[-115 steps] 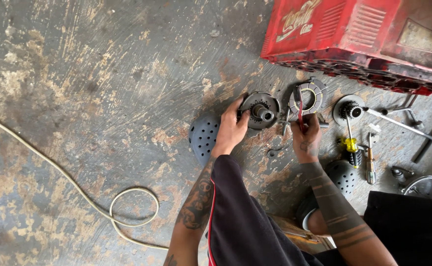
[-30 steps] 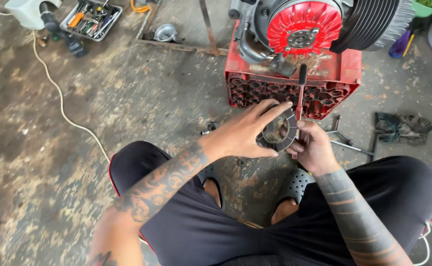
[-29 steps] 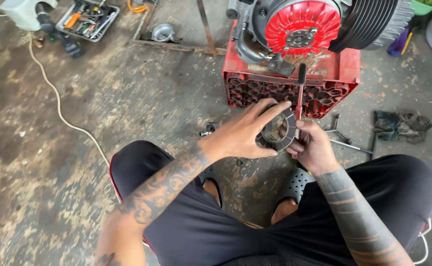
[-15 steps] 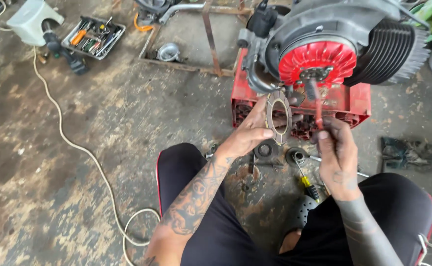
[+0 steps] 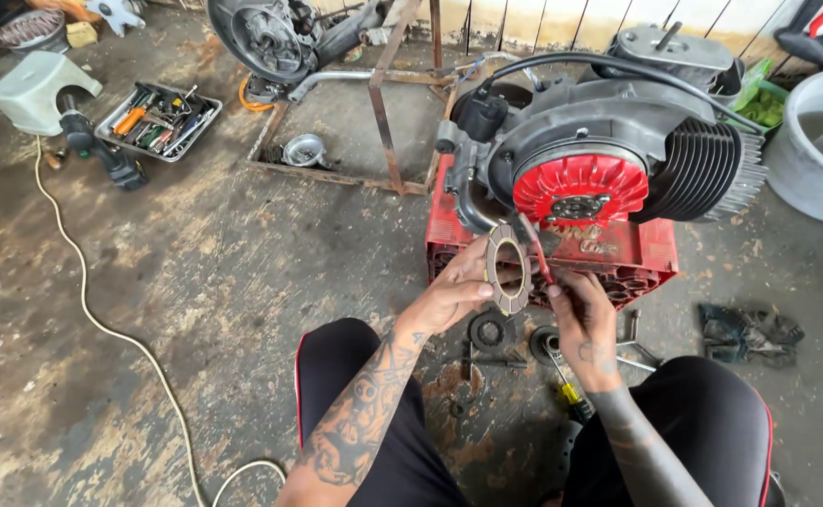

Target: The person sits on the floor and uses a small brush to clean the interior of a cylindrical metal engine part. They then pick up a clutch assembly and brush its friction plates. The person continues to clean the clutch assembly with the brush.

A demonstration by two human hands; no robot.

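Left hand (image 5: 454,293) pinched a ring-shaped disc (image 5: 507,268) upright while the right hand (image 5: 580,314) gripped a red-handled tool (image 5: 535,253) beside it. Behind stood the engine (image 5: 609,155) on a red crate (image 5: 641,258); parts (image 5: 491,330) and a screwdriver (image 5: 566,387) lay on the floor (image 5: 196,282) below.

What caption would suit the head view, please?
Left hand holds a ring-shaped plate, right hand a red-handled tool, before an engine.

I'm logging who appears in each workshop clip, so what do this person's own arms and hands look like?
Both arms are bare, with no sleeves, gloves, watch or rings visible. The left forearm carries dense dark tattoos with figure-like motifs up to the wrist. The right forearm is covered in dark banded tattoo work, and the right hand has a small dark mark on its back. The left hand shows no tattoos.
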